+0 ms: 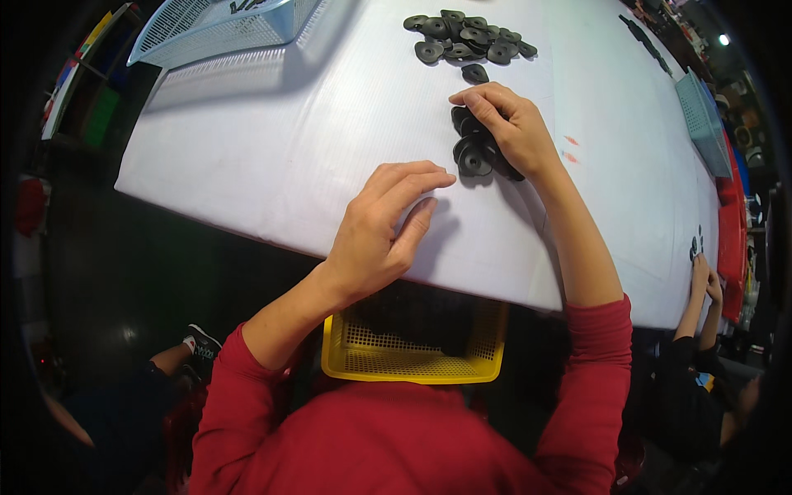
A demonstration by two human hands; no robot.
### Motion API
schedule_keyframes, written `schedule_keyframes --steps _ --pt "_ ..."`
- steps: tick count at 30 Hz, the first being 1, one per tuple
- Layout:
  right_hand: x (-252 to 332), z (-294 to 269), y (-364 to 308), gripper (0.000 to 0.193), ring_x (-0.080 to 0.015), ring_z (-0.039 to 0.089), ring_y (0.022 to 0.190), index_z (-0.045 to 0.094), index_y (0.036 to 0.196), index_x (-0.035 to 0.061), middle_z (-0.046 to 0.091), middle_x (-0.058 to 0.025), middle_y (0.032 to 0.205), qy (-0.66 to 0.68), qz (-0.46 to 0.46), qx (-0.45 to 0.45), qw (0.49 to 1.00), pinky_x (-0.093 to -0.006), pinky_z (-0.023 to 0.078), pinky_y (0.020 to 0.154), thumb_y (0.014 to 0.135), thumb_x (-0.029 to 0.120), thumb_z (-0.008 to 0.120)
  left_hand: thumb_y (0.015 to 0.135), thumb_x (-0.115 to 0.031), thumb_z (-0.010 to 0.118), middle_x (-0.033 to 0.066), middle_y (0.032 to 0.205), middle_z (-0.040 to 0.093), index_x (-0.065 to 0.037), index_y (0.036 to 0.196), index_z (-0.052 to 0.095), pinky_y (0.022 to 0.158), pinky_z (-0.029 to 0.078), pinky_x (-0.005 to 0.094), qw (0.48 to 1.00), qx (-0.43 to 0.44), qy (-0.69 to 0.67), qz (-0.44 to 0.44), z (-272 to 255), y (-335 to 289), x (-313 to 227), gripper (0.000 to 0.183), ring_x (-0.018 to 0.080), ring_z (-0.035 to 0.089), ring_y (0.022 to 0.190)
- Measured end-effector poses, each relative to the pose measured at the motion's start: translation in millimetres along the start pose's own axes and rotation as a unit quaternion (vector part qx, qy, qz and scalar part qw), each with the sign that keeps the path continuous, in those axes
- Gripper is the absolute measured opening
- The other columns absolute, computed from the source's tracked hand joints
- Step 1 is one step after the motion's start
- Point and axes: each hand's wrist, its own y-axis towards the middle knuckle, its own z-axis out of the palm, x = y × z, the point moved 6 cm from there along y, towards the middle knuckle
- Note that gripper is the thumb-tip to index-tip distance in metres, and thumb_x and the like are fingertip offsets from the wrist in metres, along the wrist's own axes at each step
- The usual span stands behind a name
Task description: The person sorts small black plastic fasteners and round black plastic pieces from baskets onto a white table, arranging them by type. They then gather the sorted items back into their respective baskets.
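The right hand [520, 129] cups discs [472, 165], grip unclear, and sweeping hastily could scatter them, while the left hand [382, 221] hovers open at their eight o'clock.

A workshop: shared white table [247, 157], heaped black parts [474, 35], plastic baskets [412, 365].

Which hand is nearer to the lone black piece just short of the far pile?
Right. The right hand is just this side of the black piece, over the nearer pile; the left hand is farther back, toward the table's near edge.
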Motion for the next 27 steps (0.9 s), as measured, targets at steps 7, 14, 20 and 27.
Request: schedule_keyframes --steps 7,14,20,27 --pt "52.6 -4.5 -65.0 0.015 -0.0227 0.062 0.090 0.071 0.097 0.0038 0.068 -0.0086 0.096 -0.055 -0.069 -0.015 0.996 -0.0323 0.049 0.082 0.090 0.013 0.062 0.080 0.004 0.065 0.0132 0.119 0.060 -0.004 0.117 0.064 0.092 0.048 0.0363 0.994 -0.021 0.103 0.028 -3.2 -12.3 -4.6 0.037 0.0298 0.058 0.108" --pt "76.7 -1.3 -123.6 0.023 -0.0238 0.059 0.088 0.071 0.096 0.0081 0.066 -0.0040 0.095 -0.229 -0.108 -0.068 0.965 -0.0343 0.046 0.080 0.073 0.011 0.075 0.073 -0.005 0.074 0.0073 0.111 0.063 -0.008 0.112 0.066 0.081 0.048 0.0370 0.979 0.034 0.165 0.114 9.1 -26.4 -23.8 0.039 0.0253 0.058 0.096" --pt "68.1 2.2 -143.6 0.023 -0.0195 0.061 0.084 0.071 0.098 0.0097 0.068 -0.0003 0.093 -0.332 -0.133 -0.107 0.928 -0.0340 0.044 0.080 0.075 0.012 0.072 0.073 -0.006 0.072 0.0005 0.099 0.067 -0.009 0.103 0.068 0.070 0.045 0.0337 0.952 0.062 0.241 0.178 17.6 -27.2 -27.2 0.031 0.0212 0.059 0.086" --pt "49.6 -23.6 -153.2 0.018 -0.0226 0.060 0.085 0.072 0.096 0.0062 0.066 -0.0064 0.090 -0.162 0.069 -0.109 0.978 -0.0341 0.046 0.076 0.078 0.004 0.069 0.074 -0.005 0.073 0.0025 0.096 0.064 -0.009 0.099 0.068 0.068 0.047 0.0345 0.983 0.026 0.181 -0.007 -17.6 -16.0 -10.3 0.026 0.0221 0.058 0.087"
